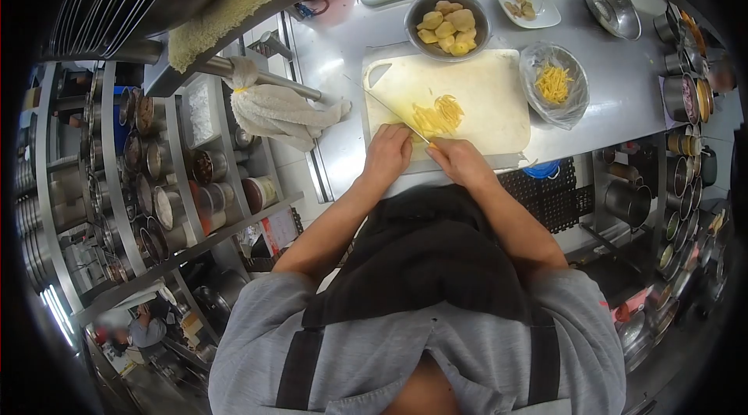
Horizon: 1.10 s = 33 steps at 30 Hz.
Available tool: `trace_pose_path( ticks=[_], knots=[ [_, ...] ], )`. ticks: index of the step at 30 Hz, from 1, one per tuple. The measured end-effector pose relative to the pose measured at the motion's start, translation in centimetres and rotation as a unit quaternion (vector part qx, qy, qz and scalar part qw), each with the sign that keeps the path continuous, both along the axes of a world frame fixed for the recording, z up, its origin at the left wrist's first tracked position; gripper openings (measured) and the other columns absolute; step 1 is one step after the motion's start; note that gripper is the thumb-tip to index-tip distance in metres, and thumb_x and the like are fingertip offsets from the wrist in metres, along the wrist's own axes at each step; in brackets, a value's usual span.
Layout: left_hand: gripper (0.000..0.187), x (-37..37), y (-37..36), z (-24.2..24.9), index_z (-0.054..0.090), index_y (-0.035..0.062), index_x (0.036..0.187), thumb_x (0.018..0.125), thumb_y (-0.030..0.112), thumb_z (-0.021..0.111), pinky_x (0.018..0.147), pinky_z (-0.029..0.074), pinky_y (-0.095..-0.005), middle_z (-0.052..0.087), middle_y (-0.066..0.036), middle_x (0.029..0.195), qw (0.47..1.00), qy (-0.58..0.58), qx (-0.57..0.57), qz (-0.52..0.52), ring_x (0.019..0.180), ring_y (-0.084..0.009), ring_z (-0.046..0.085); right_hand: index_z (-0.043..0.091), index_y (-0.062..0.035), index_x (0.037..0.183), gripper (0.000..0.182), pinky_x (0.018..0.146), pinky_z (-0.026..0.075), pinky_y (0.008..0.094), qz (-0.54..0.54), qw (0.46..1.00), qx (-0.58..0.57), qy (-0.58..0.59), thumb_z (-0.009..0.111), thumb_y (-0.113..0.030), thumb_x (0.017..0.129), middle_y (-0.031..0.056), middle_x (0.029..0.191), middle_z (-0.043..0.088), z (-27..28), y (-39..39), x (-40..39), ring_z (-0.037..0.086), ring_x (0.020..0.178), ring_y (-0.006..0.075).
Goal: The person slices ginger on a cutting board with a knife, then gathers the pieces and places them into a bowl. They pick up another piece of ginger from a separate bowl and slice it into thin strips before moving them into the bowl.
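Note:
My right hand point(463, 162) grips a knife point(401, 117) at the near edge of a white cutting board point(495, 95). The blade slants away to the left across the board. My left hand point(389, 151) rests just left of the blade, its fingers curled down on the board; whatever lies under them is hidden. Thin yellow slices point(438, 116), apparently ginger, lie in a small heap right beside the blade. Beyond the board stands a metal bowl point(411, 23) of peeled yellow chunks that look like ginger.
Right of the board is a plastic-lined bowl point(578, 95) with yellow shreds. A white square dish point(550, 0) holds small pieces, near a metal colander point(615, 6). A towel point(269, 105) hangs on a rail at left. Shelves of pots flank both sides; another person point(144, 331) is far lower left.

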<state>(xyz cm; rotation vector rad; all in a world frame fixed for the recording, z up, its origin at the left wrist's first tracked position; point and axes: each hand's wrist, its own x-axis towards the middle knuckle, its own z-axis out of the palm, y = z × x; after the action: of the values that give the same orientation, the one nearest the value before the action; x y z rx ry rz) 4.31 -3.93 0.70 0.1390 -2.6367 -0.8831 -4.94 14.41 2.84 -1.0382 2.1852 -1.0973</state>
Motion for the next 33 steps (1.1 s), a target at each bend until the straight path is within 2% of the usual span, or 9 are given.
trace_pose_path(
  ticks=[7,14,16,18,22,29,33],
  knots=[
    [0.014,0.2,0.1,-0.3,0.067,0.0006,0.091,0.078,-0.001,0.066,0.080,0.052,-0.0416,0.067,-0.014,0.095,1.000,0.008,0.010,0.017,0.090,-0.0338,0.062,0.064,-0.0009,0.094,0.022,0.071,0.048,0.0510,-0.013,0.999,0.028,-0.043,0.060,-0.023,0.096,0.0244,0.081,0.065,2.7,2.3,0.6,0.062,0.079,0.0448],
    [0.014,0.1,0.0,-0.4,0.066,-0.0001,0.092,0.078,-0.001,0.066,0.080,0.052,-0.0421,0.067,-0.015,0.095,1.000,0.002,0.003,0.014,0.091,-0.0341,0.062,0.064,-0.0005,0.093,0.023,0.071,0.048,0.0505,0.000,1.000,0.001,-0.002,0.060,-0.023,0.096,0.0245,0.081,0.065,0.2,-0.3,0.3,0.062,0.079,0.0451],
    [0.014,0.1,0.1,-0.5,0.066,-0.0001,0.092,0.078,-0.002,0.066,0.081,0.052,-0.0423,0.067,-0.015,0.095,1.000,0.010,0.006,0.014,0.091,-0.0343,0.061,0.064,-0.0006,0.094,0.022,0.071,0.048,0.0506,-0.028,0.999,0.010,-0.044,0.060,-0.023,0.096,0.0248,0.082,0.065,0.6,0.1,0.5,0.062,0.080,0.0452],
    [0.012,0.2,0.2,-0.6,0.065,0.0008,0.091,0.079,0.000,0.068,0.079,0.051,-0.0442,0.066,-0.016,0.093,0.999,0.017,0.016,0.021,0.088,-0.0365,0.061,0.064,-0.0008,0.095,0.022,0.071,0.048,0.0507,-0.031,0.998,0.019,-0.047,0.060,-0.023,0.096,0.0249,0.082,0.065,1.6,0.9,0.5,0.062,0.080,0.0453],
    [0.013,0.3,0.2,-0.2,0.065,-0.0002,0.090,0.077,-0.002,0.067,0.080,0.051,-0.0422,0.066,-0.015,0.094,0.999,0.004,0.014,0.030,0.089,-0.0344,0.060,0.064,-0.0015,0.096,0.021,0.071,0.048,0.0510,-0.014,0.999,0.024,-0.043,0.060,-0.022,0.096,0.0250,0.082,0.065,3.4,2.9,0.8,0.062,0.081,0.0456],
    [0.011,0.3,0.3,-0.7,0.066,0.0008,0.089,0.078,-0.001,0.067,0.078,0.051,-0.0423,0.064,-0.014,0.092,0.999,0.019,0.014,0.025,0.088,-0.0343,0.059,0.064,-0.0022,0.093,0.020,0.070,0.047,0.0513,0.003,1.000,0.010,0.009,0.060,-0.022,0.096,0.0246,0.080,0.064,-0.2,-0.2,0.5,0.061,0.079,0.0456],
    [0.012,0.3,0.2,-0.4,0.066,0.0011,0.090,0.078,0.000,0.067,0.079,0.051,-0.0422,0.065,-0.013,0.093,0.999,0.022,0.015,0.021,0.089,-0.0344,0.059,0.063,-0.0017,0.093,0.020,0.070,0.048,0.0509,-0.020,1.000,-0.006,-0.018,0.061,-0.021,0.096,0.0243,0.079,0.064,0.6,0.3,0.4,0.061,0.078,0.0451]
  ],
)
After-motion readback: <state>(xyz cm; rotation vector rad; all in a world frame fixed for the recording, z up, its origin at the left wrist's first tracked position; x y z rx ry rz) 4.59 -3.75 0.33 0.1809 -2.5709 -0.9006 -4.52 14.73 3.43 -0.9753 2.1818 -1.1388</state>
